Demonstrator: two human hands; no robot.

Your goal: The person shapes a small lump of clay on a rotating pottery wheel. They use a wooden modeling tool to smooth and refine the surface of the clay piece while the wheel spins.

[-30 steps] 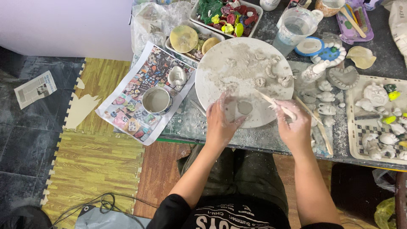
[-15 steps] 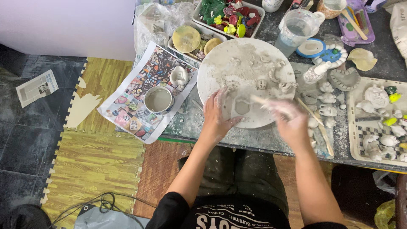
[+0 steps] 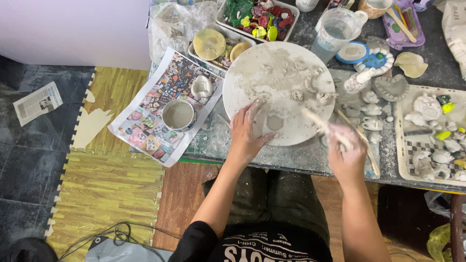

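near the body, yellow and grey foam mats (image 3: pixel 104 194) cover the floor. the left hand (image 3: pixel 246 136) lies flat, fingers spread, on the round clay-dusted board (image 3: pixel 279 92). the right hand (image 3: pixel 345 153) (blurred) pinches a thin stick (image 3: pixel 320 123) over the board's right edge. the grey table (image 3: pixel 301 157) is crowded: 1 cup of slip (image 3: pixel 178 115), a tray of figurines (image 3: pixel 432 136).

pale wall (image 3: pixel 73 29) at the top left – dark tiled floor (image 3: pixel 29 160), yellow foam mats (image 3: pixel 107 194), grey worktable (image 3: pixel 301 157)
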